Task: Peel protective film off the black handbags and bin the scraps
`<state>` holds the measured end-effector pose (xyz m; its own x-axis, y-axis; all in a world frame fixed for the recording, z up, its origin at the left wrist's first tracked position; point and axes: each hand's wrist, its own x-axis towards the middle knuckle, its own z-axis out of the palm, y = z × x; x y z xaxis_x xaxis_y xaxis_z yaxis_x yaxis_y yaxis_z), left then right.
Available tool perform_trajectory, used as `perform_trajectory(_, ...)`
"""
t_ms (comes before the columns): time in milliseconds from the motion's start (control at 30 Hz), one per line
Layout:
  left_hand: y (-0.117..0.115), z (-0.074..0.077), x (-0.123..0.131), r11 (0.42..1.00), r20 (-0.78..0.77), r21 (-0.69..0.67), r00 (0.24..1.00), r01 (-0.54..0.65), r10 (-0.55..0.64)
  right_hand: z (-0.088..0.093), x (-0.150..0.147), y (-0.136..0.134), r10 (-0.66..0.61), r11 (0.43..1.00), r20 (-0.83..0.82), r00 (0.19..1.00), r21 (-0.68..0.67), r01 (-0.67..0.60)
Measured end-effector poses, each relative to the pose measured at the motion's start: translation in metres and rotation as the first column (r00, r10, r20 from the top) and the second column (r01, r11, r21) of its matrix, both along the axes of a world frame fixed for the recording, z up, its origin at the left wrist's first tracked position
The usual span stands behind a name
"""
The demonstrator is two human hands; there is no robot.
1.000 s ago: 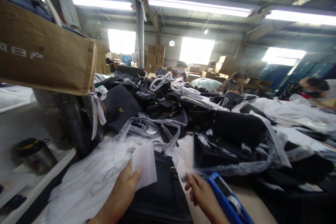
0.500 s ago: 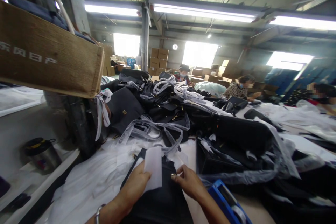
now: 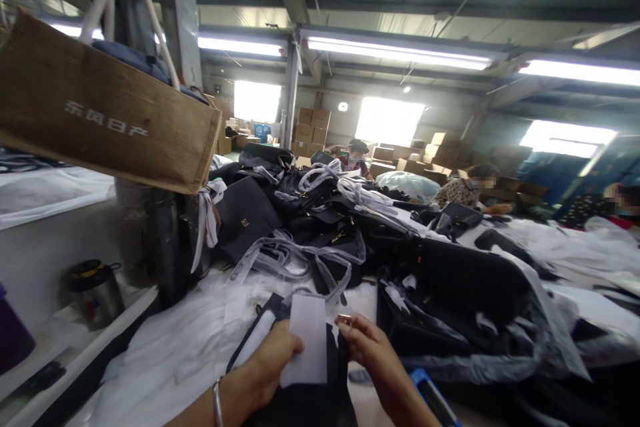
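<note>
A black bag (image 3: 305,403) lies at the bottom centre, in front of me. My left hand (image 3: 273,357), with a silver bracelet at the wrist, pinches a white translucent sheet (image 3: 309,340) against the bag, thumb on top. At the bag's right upper edge, my right hand (image 3: 363,343) has its thumb and index finger pressed together on a small metal piece (image 3: 344,320). Its other fingers are curled. Plastic-wrapped straps (image 3: 300,250) lie just beyond both hands.
Black bags (image 3: 450,267) are heaped ahead and right. White sheets (image 3: 165,347) lie left, a blue device (image 3: 434,397) lower right. A brown bag (image 3: 110,113) hangs upper left, above a metal flask (image 3: 95,297). People (image 3: 357,157) sit across the table.
The view has tilted upward and turned slightly left. My right hand has risen a little off the bag's front to its upper edge; the left still holds the sheet.
</note>
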<state>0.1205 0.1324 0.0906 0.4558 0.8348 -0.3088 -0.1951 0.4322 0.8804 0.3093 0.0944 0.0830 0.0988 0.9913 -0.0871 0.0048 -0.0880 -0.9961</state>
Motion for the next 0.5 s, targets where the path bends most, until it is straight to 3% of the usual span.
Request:
perform_trajectory(67,0.0,0.002,0.012,0.996,0.067,0.018,0.994,0.084,-0.085,0.02,0.001,-0.007,0.018,0.995,0.03,0.999,0.093,-0.021)
perform_trajectory(167,0.0,0.006,0.028,0.972,0.11,0.065,0.967,0.225,-0.231,0.041,0.003,-0.015,-0.026,0.984,0.272,0.962,0.174,-0.023)
perform_trajectory(300,0.0,0.011,0.04,0.943,0.062,0.091,0.943,0.32,-0.326,0.048,0.013,-0.021,-0.223,0.94,0.535,0.815,0.339,0.034)
perform_trajectory(367,-0.001,0.013,0.042,0.933,0.046,0.104,0.935,0.346,-0.352,0.044,0.018,-0.022,-0.284,0.923,0.553,0.783,0.379,0.067)
perform_trajectory(500,-0.006,0.015,0.043,0.908,0.06,0.143,0.912,0.394,-0.406,0.033,0.024,-0.02,-0.188,0.953,0.367,0.911,0.293,0.078)
